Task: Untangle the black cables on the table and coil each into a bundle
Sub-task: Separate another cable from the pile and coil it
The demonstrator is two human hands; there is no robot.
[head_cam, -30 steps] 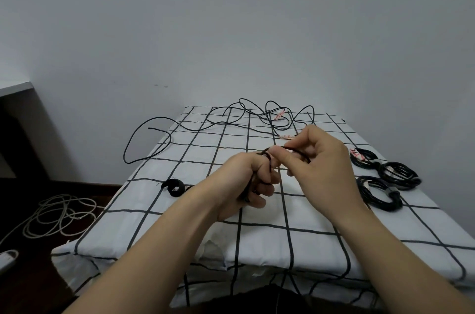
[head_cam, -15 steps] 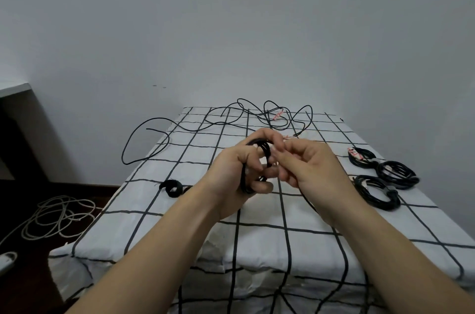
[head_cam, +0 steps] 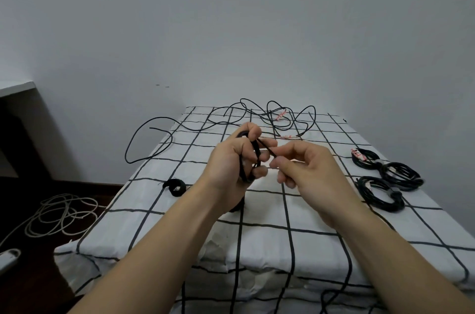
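My left hand [head_cam: 235,159] grips a small coil of black cable [head_cam: 248,163], held above the middle of the table [head_cam: 321,241]. Just to its right, my right hand [head_cam: 305,169] pinches a free strand of the same cable [head_cam: 267,149] between thumb and forefinger. A tangle of loose black cables [head_cam: 270,115] lies at the far end of the table, with one long loop [head_cam: 144,138] hanging past the left edge. Three finished black bundles [head_cam: 385,180] sit at the right side. A small black roll [head_cam: 176,186] lies at the left.
The table carries a white cloth with a black grid. A grey wall stands right behind it. On the dark floor to the left lies a pale coiled cord [head_cam: 59,213], and a white ledge [head_cam: 15,87] sits at the far left.
My left hand has lifted and turned with the coil in it. My right hand has drawn away to the right, pulling a short strand taut from the coil.
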